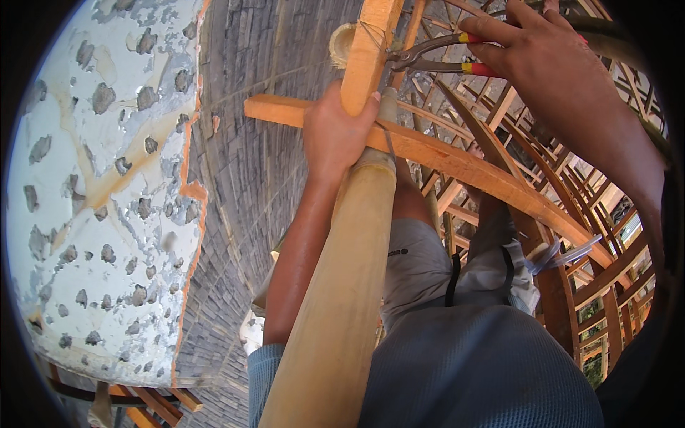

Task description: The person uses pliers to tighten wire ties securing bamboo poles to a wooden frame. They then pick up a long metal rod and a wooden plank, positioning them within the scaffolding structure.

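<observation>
My left hand [339, 135] is wrapped around the lower end of an upright wooden batten [366, 68], where it meets a slanting wooden batten [464, 157]. My right hand [535, 46] grips a pair of pincers [439, 66] with red and yellow handles. Their jaws are against the right side of the upright batten, at a thin tie wire [372, 34] looped around it. Just below my left hand, a thick bamboo pole [332, 285] runs toward me, passing along my left forearm. Another band of wire crosses the slanting batten by the pole's joint.
At the left stands a white, pitted wall panel [107, 178] with a broken orange edge. Grey, stone-patterned wall [242, 143] lies beside it. Below right, a lattice of wooden battens [556, 164] surrounds my legs. Clear plastic [564, 253] hangs on the slanting batten.
</observation>
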Demonstrator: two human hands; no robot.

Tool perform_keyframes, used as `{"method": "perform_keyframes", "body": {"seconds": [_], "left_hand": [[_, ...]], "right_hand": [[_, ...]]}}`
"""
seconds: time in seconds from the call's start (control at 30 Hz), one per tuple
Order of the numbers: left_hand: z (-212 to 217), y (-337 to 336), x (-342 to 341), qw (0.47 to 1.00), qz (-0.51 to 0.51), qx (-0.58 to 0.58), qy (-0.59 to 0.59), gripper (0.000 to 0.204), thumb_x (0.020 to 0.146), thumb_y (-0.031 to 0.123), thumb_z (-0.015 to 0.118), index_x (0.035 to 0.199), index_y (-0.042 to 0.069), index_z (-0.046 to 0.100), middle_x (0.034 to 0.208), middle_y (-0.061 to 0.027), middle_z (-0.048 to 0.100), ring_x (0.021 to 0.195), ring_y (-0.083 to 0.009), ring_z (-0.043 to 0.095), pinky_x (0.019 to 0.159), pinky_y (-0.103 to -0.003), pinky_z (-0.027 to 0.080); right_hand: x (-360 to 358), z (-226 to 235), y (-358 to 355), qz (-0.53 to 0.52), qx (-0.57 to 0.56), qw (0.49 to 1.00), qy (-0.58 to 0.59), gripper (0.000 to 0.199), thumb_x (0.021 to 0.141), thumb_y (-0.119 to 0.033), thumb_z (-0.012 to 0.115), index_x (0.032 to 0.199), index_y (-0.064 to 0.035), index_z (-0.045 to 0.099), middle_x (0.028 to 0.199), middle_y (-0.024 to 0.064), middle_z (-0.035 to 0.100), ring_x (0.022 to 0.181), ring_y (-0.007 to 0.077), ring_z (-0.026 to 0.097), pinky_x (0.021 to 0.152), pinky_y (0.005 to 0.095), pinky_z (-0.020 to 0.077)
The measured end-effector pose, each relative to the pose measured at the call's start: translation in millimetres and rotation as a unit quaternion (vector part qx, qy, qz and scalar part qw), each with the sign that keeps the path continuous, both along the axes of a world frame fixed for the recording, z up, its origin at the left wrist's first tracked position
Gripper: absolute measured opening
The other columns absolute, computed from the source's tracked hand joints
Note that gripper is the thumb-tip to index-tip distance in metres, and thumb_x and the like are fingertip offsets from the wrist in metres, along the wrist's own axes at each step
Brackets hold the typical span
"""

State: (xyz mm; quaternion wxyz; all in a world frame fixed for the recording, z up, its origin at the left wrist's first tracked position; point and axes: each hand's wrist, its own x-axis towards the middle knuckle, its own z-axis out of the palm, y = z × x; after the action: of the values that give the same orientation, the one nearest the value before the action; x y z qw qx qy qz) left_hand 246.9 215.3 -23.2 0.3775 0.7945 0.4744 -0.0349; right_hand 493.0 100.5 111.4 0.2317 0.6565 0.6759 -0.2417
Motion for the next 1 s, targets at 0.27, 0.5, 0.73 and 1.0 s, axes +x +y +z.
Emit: {"method": "perform_keyframes", "body": {"seconds": [0.27, 0.5, 0.73, 1.0], "left_hand": [[-6, 2, -5, 0.999, -0.026, 0.021, -0.001, 0.038, 0.088, 0.033, 0.076, 0.104, -0.001, 0.07, 0.088, -0.0199, 0.074, 0.083, -0.0336, 0.073, 0.077, -0.044, 0.055], [-6, 4, -5, 0.998, -0.047, 0.021, 0.018, 0.04, 0.088, 0.032, 0.075, 0.108, -0.002, 0.071, 0.089, -0.0191, 0.075, 0.081, -0.032, 0.074, 0.075, -0.041, 0.056], [-9, 2, -5, 0.999, -0.035, 0.036, -0.021, 0.038, 0.086, 0.036, 0.075, 0.093, -0.001, 0.069, 0.082, -0.0258, 0.071, 0.082, -0.0465, 0.068, 0.08, -0.053, 0.051], [-11, 2, -6, 0.998, -0.034, 0.042, -0.009, 0.038, 0.085, 0.036, 0.075, 0.093, -0.001, 0.069, 0.083, -0.0248, 0.072, 0.081, -0.0452, 0.069, 0.081, -0.052, 0.052]], "right_hand": [[1, 22, 21, 0.038, -0.057, 0.998, 0.005, 0.038, 0.103, -0.027, 0.059, 0.134, -0.0079, 0.065, 0.143, 0.0035, 0.058, 0.12, 0.0224, 0.056, 0.108, 0.0389, 0.0472], [-4, 25, 34, 0.021, -0.027, 0.999, -0.036, 0.035, 0.105, -0.035, 0.056, 0.116, -0.0052, 0.071, 0.111, 0.0057, 0.069, 0.091, 0.0225, 0.066, 0.087, 0.0394, 0.0584], [17, 18, 41, 0.022, -0.026, 0.999, -0.011, 0.039, 0.105, -0.04, 0.054, 0.112, -0.0049, 0.07, 0.101, 0.0068, 0.069, 0.083, 0.0228, 0.066, 0.08, 0.0403, 0.0577], [39, 7, 51, 0.013, -0.019, 1.0, 0.012, 0.045, 0.106, -0.045, 0.051, 0.109, -0.0045, 0.069, 0.09, 0.008, 0.068, 0.074, 0.0231, 0.065, 0.072, 0.0414, 0.0569]]}}
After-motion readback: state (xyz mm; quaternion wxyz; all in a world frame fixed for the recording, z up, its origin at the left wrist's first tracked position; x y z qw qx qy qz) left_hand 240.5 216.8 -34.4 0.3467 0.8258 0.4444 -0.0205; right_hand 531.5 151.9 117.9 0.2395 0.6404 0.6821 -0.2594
